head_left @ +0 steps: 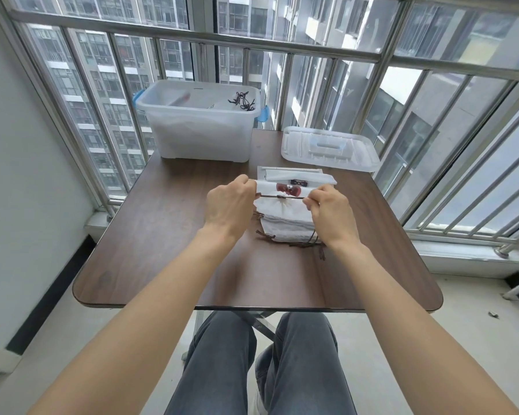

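Left hand [229, 202], right hand [327, 209], each pinching brown cord [282, 197], ends hidden by knuckles, white pouch [277, 212] behind, possibly knotted

Both hands held a brown cord [282, 197] taut across a white pouch [277, 205]: the left hand [228, 208] pinched one end, the right hand [327, 211] the other. The pouch sat on a stack of pouches [285, 232] on the table [168, 235]. Behind stood a bin [201, 136] holding what looked like dark cords, with its lid [330, 148] beside it
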A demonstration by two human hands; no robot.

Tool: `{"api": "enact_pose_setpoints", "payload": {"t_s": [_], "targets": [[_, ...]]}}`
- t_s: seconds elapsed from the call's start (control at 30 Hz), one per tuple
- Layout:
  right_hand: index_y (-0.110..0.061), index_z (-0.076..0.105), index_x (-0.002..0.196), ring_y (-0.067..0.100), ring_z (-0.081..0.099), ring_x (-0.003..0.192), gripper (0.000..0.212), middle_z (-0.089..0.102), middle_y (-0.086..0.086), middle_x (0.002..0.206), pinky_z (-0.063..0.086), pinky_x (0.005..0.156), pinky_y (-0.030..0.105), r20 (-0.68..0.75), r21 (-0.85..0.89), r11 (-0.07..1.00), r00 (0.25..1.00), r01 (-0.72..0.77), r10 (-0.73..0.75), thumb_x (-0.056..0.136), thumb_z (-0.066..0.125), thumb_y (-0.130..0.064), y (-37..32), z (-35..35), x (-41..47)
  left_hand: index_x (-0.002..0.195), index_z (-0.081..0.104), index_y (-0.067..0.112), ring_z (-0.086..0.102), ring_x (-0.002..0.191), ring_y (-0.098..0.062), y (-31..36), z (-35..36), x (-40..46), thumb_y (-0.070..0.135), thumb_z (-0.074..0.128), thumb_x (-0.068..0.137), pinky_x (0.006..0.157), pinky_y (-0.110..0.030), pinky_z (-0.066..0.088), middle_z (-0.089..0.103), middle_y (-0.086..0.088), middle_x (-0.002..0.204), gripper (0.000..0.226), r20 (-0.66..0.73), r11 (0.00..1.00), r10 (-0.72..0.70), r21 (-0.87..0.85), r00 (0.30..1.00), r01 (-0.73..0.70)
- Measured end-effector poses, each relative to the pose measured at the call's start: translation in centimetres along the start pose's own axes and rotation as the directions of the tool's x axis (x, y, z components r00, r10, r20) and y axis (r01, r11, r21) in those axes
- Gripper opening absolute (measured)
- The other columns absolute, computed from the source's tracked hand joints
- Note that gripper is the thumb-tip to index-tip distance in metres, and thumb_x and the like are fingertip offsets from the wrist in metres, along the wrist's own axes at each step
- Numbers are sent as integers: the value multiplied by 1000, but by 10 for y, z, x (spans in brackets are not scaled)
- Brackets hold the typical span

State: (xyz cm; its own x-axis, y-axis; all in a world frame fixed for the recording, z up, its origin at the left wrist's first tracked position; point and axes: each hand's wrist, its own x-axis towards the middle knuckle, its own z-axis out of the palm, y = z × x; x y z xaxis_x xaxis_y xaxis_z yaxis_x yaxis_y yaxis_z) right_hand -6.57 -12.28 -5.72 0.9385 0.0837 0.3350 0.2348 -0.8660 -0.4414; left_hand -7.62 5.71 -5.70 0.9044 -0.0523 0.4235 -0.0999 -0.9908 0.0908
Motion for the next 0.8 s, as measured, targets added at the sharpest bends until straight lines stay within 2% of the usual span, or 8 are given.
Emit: {"api": "enact_pose_setpoints", "payload": {"t_s": [0.1, 0.2, 0.3, 0.5, 0.57, 0.63, 0.7, 0.8], "targets": [[5, 62, 78, 26, 50, 88, 29, 59, 10, 91, 38, 71, 34, 9, 16, 999, 1000, -30, 30, 93, 52, -17, 3, 0, 4, 74, 62, 9, 57, 49, -35, -1, 3, -2, 0, 68, 77, 42, -21, 16, 56, -6, 71, 11, -3, 1000, -22, -7, 1000, 22], [1, 67, 77, 24, 49, 82, 28, 55, 6, 79, 29, 68, 26, 3, 88, 992, 996, -86, 87, 92, 55, -19, 4, 0, 5, 93, 67, 13, 62, 82, -34, 0, 1, 0, 11, 55, 89, 57, -28, 33, 63, -4, 93, 12, 65, 998, -33, -58, 997, 37], [-6, 71, 74, 19, 53, 74, 24, 55, -1, 64, 29, 65, 23, 68, 215, 962, 985, -167, 156, 88, 59, -22, 4, -3, 1, 93, 66, 21, 59, 99, -24, -4, -2, 2, 27, 59, 87, 68, -26, 32, 64, 3, 101, 11, 181, 988, -39, -142, 983, 65], [-17, 66, 62, -3, 57, 48, 24, 57, -10, 56, 38, 56, 22, 94, 437, 862, 966, -256, 240, 85, 62, -26, -4, -8, 0, 85, 65, 22, 53, 92, -17, -1, -10, 2, 25, 58, 83, 71, -27, 37, 51, 10, 90, 8, 384, 954, -2, -275, 923, 117], [-18, 64, 60, -2, 56, 48, 26, 60, -8, 59, 40, 57, 22, 101, 489, 829, 962, -271, 255, 85, 62, -25, -7, -8, 1, 80, 64, 21, 54, 86, -15, 1, -10, 3, 22, 60, 81, 72, -28, 42, 53, 10, 84, 4, 434, 899, -6, -392, 901, 195], [-16, 62, 61, 5, 56, 54, 27, 62, -2, 67, 43, 61, 24, 149, 614, 722, 945, -320, 293, 86, 61, -23, -10, -9, 1, 73, 62, 17, 55, 73, -12, 3, -11, 2, 19, 60, 81, 64, -25, 43, 56, 7, 72, 8, 455, 806, -29, -516, 890, 290], [-14, 59, 62, 8, 53, 57, 28, 61, 0, 70, 43, 57, 21, 242, 767, 509, 911, -391, 335, 89, 59, -22, -12, -9, 1, 70, 59, 11, 50, 61, -11, 6, -13, 1, 17, 55, 83, 58, -22, 39, 56, 3, 66, 15, 469, 689, -70, -616, 881, 383], [-14, 48, 59, 8, 58, 56, 32, 69, 1, 75, 41, 46, 15, 372, 881, 163, 864, -444, 340, 90, 55, -16, -15, -10, 1, 69, 53, 9, 61, 62, -13, 11, -18, 2, 13, 43, 88, 67, -23, 47, 61, -3, 77, 22, 543, 349, -106, -764, 833, 542]]}}
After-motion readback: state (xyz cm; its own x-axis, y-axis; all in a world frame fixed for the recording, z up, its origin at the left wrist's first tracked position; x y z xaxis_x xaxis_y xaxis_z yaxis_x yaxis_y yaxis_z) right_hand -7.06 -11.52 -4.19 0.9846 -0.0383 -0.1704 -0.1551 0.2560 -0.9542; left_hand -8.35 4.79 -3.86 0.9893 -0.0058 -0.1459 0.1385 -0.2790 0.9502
